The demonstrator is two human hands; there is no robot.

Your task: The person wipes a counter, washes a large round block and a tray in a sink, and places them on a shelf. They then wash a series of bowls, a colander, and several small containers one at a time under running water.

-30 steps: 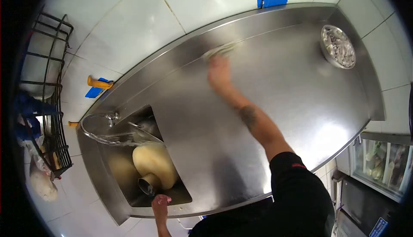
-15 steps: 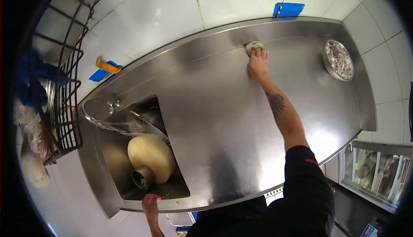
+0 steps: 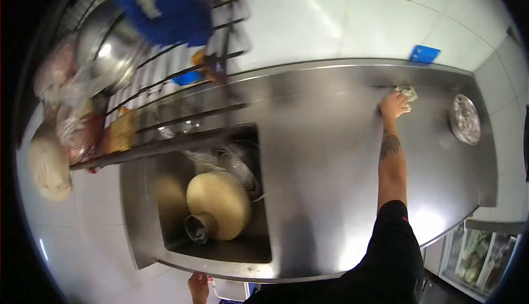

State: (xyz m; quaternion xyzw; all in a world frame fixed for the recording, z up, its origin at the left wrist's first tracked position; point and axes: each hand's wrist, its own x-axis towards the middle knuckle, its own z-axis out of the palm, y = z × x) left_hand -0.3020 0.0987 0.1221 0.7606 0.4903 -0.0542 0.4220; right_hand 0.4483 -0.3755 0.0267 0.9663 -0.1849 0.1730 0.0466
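Note:
My right arm reaches far across the steel counter (image 3: 336,155). At its back edge my right hand (image 3: 394,105) presses a pale, crumpled cloth (image 3: 408,93) against the surface, fingers closed over it. A metal bowl (image 3: 465,119) filled with whitish pieces stands to the right of that hand. My left hand (image 3: 198,287) is low at the front edge, just below the sink (image 3: 215,254). Its fingers are curled, with a bit of red beside them that is too small to name. In the sink lies a large yellowish round piece with a metal collar (image 3: 217,205).
A dark wire rack (image 3: 182,119) with bagged items, a metal pot (image 3: 107,50) and a blue cloth (image 3: 165,6) juts in from the upper left. A blue pad (image 3: 424,54) is on the tiled wall. Lower right stands a glass-fronted cabinet (image 3: 476,260).
My right hand has slid the cloth rightward along the back of the counter, closer to the bowl. The camera has shifted, so the rack looms larger. My left hand sits slightly lower.

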